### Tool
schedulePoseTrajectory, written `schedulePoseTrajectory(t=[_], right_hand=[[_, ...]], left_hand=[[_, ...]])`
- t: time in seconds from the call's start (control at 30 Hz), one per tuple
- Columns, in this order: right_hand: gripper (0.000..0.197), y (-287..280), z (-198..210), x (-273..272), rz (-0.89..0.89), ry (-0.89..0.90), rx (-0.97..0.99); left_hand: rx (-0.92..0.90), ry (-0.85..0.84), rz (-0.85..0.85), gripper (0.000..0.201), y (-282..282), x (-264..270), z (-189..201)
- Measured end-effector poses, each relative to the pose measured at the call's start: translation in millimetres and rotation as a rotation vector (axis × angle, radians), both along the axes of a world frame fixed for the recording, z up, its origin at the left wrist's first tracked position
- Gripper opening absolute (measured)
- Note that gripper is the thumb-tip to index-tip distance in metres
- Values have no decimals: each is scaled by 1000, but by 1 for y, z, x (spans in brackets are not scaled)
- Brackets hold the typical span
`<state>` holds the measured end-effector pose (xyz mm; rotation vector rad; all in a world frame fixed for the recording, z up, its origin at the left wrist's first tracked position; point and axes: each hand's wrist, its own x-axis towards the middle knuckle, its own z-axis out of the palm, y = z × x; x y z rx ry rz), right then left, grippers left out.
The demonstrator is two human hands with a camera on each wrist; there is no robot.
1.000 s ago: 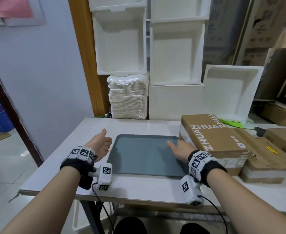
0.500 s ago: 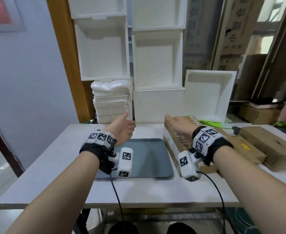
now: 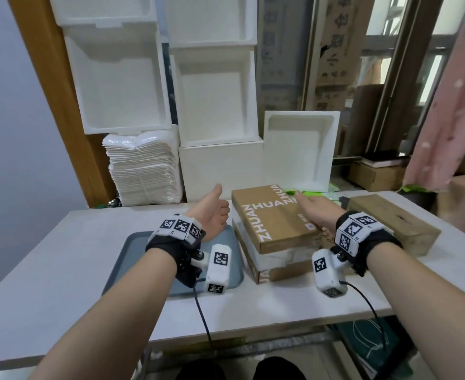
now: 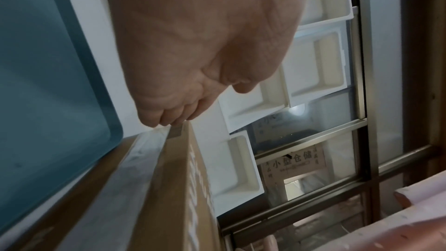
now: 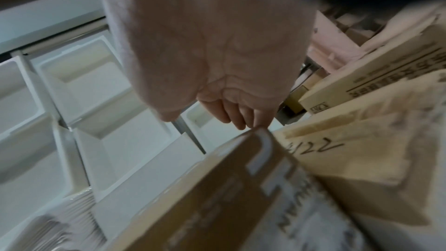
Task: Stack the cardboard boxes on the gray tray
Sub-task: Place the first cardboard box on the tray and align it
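The gray tray (image 3: 143, 250) lies on the white table, partly hidden by my left forearm. Right of it a brown cardboard box lettered ZHUANHUA (image 3: 269, 215) sits skewed on a second box (image 3: 280, 267). My left hand (image 3: 212, 212) is at the top box's left far edge, thumb up, loosely curled fingertips (image 4: 166, 119) touching its corner beside the tray (image 4: 48, 64). My right hand (image 3: 313, 208) reaches over the top box's right side, fingers (image 5: 241, 119) extended to its far corner (image 5: 260, 135). Neither hand visibly grips the box.
More cardboard boxes lie to the right: a long flat one (image 3: 390, 223) and one with handwriting (image 5: 350, 150). White foam boxes (image 3: 212, 105) and a pile of white sheets (image 3: 143, 171) line the back. A pink cloth (image 3: 450, 105) hangs at the right. The table's front edge (image 3: 225, 327) is near.
Both hands rose from beside the tray and moved right and farther away to the top box's two sides. The head view has also swung to the right.
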<state>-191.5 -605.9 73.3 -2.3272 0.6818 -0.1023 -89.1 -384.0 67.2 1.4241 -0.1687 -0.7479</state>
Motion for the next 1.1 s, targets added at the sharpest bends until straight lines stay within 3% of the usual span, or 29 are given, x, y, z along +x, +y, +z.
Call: schedulePoseTrajectory(t=[0.13,0.27,0.37,0.6,0.73,0.9,1.1], right_hand=[[69,-7,-11,-13,-11,15,75],[98,-1,-24,-14,36,-72,161],[76,2,-24,-13,9,-82,178],[77,4,-3,-14,4,-105,121],[84,17,11,-6,18,-165,122],[78,56,17,7,81,-201,148],[106,107,-1,32,183,-225,255]], left_hand=[[49,15,5,80,-11,-10,-11],[67,6,-81,80,-25,-25,-17],[32,18,-55,77,-34,-36,-14],[-25,-21,-77,82,-29,-33,7],[-46,-57,-88,85,-9,-26,25],[-30,-86,-33,86,35,-15,35],[7,-105,22,85,93,-14,28]])
